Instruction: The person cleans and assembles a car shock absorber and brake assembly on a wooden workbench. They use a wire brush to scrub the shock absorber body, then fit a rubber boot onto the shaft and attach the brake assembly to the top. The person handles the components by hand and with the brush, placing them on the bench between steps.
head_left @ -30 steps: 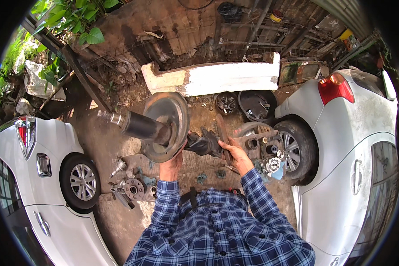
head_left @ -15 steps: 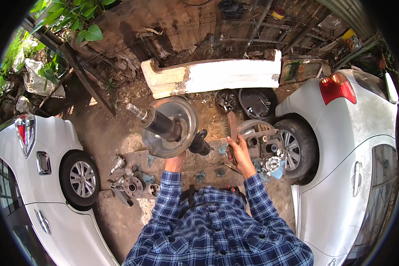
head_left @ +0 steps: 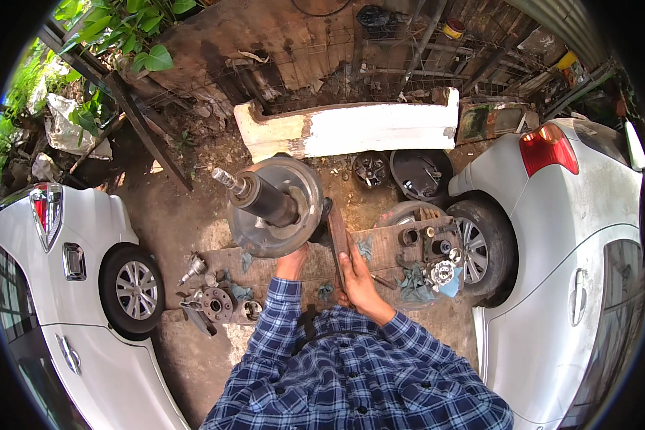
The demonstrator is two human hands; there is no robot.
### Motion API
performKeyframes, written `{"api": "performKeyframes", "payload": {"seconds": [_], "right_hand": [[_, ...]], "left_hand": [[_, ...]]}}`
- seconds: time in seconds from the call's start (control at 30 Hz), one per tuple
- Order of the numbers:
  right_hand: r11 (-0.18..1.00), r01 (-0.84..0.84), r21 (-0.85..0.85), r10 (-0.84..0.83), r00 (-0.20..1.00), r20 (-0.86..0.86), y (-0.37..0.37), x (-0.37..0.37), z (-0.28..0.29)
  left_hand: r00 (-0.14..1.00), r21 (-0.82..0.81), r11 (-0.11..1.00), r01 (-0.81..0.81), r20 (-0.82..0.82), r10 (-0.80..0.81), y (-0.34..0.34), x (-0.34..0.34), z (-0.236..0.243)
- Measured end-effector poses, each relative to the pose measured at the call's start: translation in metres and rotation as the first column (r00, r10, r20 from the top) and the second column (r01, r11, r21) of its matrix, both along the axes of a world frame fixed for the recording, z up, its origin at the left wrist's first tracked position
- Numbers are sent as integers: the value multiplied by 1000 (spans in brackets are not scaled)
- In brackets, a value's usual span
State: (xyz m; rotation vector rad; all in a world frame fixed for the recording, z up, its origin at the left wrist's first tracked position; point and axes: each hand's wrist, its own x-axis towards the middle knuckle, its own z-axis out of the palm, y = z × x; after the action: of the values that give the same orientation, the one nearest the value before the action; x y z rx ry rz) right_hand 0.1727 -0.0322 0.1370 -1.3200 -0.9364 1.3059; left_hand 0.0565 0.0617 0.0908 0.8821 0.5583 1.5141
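My left hand (head_left: 292,262) holds a shock absorber strut (head_left: 266,202) from below, in front of me. Its threaded silver rod tilts up to the left, and its wide round spring seat (head_left: 244,240) covers most of my fingers. In my right hand (head_left: 360,281) is a brown flat bar (head_left: 338,233), gripped at its lower end. The bar stands beside the strut's dark lower body, overlapping it in the picture; I cannot tell whether they touch. Below both hands lies a worn wooden board (head_left: 279,272) with blue rags (head_left: 326,291) on it.
Hub parts (head_left: 215,304) lie on the board's left end, and several bearings and a machined metal piece (head_left: 441,272) on its right. Silver cars stand on both sides, with wheels (head_left: 130,288) near the board. Beyond are black basins (head_left: 421,172) and a white bumper (head_left: 373,129).
My right hand has brought the brown bar leftward and down, in beside the strut. The strut stays in my left hand, its place nearly the same.
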Motion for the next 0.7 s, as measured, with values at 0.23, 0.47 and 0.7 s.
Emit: {"api": "performKeyframes", "payload": {"seconds": [0.23,0.47,0.7], "right_hand": [[1000,15,-25,-19,986,-165,12,-1,-5],[991,57,-117,-82,971,-222,6,-4,-13],[990,63,-126,-74,994,-84,2,-12,-3]], "left_hand": [[915,169,986,5,-399,63,5,-8,-68],[995,120,988,101,-21,-99,-8,-13,-31],[995,160,983,87,-56,-79,-4,-8,-38]]}}
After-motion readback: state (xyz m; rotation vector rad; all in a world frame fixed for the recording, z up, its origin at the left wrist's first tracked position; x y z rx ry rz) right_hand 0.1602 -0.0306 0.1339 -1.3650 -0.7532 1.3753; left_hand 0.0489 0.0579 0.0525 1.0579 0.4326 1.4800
